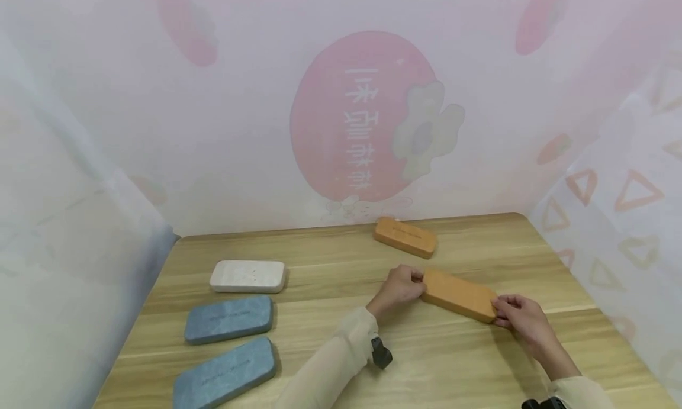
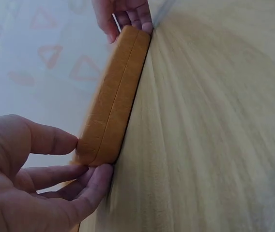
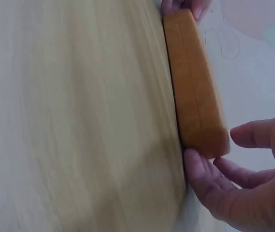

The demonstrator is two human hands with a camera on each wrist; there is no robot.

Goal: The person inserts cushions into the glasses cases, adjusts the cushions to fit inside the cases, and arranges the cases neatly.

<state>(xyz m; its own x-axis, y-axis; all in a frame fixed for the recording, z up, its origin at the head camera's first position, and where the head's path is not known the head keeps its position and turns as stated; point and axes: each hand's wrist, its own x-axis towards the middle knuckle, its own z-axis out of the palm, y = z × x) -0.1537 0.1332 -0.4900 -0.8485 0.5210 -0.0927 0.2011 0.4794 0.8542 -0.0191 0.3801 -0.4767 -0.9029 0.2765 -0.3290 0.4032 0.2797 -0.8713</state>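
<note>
An orange glasses case (image 1: pixel 459 295) lies on the wooden table between both hands, its long side slanting down to the right in the head view. My left hand (image 1: pixel 399 287) pinches the case's left end between thumb and fingers. At the opposite end, my right hand (image 1: pixel 524 321) holds the corner with curled fingers, thumb at the upper edge. A thin seam runs along the side of the orange case (image 2: pixel 113 101) in the left wrist view, and its lid is closed. The right wrist view shows the case's underside (image 3: pixel 174 92) edge close along the tabletop.
Behind the hands, a second orange case (image 1: pixel 406 237) sits near the table's back edge. On the left stand a white case (image 1: pixel 248 276) and two blue-grey cases, one (image 1: pixel 229 319) behind the other (image 1: pixel 226 373). Printed cloth walls (image 1: pixel 240 131) enclose the table (image 1: pixel 330 249).
</note>
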